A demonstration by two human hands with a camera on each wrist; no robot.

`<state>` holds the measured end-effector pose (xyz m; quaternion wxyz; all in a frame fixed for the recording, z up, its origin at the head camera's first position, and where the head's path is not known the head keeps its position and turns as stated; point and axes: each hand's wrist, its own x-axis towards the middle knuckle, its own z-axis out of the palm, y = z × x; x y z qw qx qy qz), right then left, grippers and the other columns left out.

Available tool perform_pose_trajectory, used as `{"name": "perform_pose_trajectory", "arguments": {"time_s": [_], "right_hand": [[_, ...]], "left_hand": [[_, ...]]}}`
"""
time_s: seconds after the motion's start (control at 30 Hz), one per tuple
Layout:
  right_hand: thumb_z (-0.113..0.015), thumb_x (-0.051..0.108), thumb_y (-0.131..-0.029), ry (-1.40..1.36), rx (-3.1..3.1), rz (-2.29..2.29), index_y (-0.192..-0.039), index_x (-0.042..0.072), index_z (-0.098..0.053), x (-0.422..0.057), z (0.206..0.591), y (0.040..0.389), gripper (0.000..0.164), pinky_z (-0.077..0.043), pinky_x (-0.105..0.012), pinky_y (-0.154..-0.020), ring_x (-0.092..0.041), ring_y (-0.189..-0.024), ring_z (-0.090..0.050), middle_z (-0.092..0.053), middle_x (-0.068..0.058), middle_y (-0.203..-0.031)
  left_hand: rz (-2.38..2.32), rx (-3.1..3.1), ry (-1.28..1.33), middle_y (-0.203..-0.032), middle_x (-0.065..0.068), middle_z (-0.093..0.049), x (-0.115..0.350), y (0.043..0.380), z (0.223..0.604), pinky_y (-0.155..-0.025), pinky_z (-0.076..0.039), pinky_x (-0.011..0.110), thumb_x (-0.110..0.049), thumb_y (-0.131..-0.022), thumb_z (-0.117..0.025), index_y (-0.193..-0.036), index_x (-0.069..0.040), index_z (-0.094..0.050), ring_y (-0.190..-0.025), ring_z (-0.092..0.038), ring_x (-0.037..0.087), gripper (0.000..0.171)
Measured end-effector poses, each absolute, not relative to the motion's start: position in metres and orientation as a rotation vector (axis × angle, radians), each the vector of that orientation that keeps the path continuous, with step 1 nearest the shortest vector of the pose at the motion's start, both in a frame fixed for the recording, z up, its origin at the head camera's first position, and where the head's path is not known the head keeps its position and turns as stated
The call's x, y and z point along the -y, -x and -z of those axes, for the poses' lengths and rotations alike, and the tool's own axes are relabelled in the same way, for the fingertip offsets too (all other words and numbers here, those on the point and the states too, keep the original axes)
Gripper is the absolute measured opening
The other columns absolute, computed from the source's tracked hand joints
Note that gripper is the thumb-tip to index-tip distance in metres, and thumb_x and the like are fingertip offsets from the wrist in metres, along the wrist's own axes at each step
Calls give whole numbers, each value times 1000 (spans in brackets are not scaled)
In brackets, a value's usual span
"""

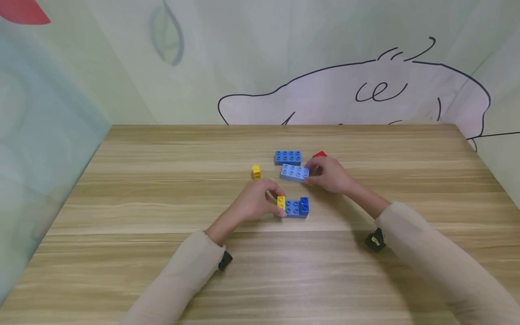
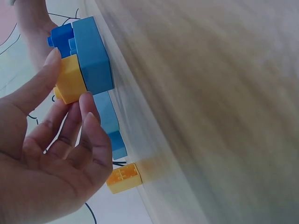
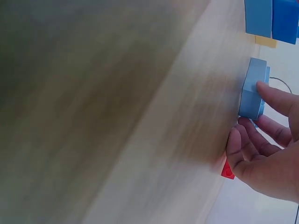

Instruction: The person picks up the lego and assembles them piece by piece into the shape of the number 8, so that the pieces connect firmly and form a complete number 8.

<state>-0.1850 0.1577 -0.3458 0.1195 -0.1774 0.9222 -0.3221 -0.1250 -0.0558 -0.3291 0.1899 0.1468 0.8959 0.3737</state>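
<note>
In the head view my left hand [image 1: 253,201] pinches a small yellow brick [image 1: 281,201] between thumb and fingers. That brick sits on the left end of a blue eight-stud-size brick [image 1: 292,208], whose right end bears a small dark blue brick [image 1: 304,204]. The left wrist view has the yellow brick [image 2: 72,79] close against the larger blue one [image 2: 96,56]. Farther back, my right hand [image 1: 330,176] holds the right end of a lighter blue brick [image 1: 294,172], which lies slightly turned on the table. The right wrist view shows the thumb on this brick's [image 3: 253,88] side.
Behind the lighter brick lies another blue brick [image 1: 288,158]. A red brick [image 1: 320,154] is partly hidden by my right hand. One loose yellow brick [image 1: 256,172] lies beyond my left hand. The wooden table [image 1: 162,180] ends at a printed backdrop [image 1: 260,54].
</note>
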Motion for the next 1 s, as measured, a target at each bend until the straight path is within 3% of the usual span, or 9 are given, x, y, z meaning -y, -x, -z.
{"name": "perform_pose_trajectory", "arguments": {"time_s": [0.63,1.0], "right_hand": [[-73,12,-78,780,-2586,1076,-107,5,-63,-180,312,144,31,-47,-38,-79,-22,-90,-53,-60,-4,-99],[-73,12,-78,886,-2533,1120,-105,6,-64,-170,325,124,29,-49,-36,-74,-17,-84,-53,-61,1,-96]], "left_hand": [[-1055,-2527,-412,-90,0,-61,55,124,329,-70,-48,26,-15,-68,-81,-97,-7,-66,-78,-57,14,33],[-1020,-2553,-437,-89,1,-62,54,125,329,-71,-48,26,-15,-67,-81,-94,-7,-66,-78,-57,14,32]]}}
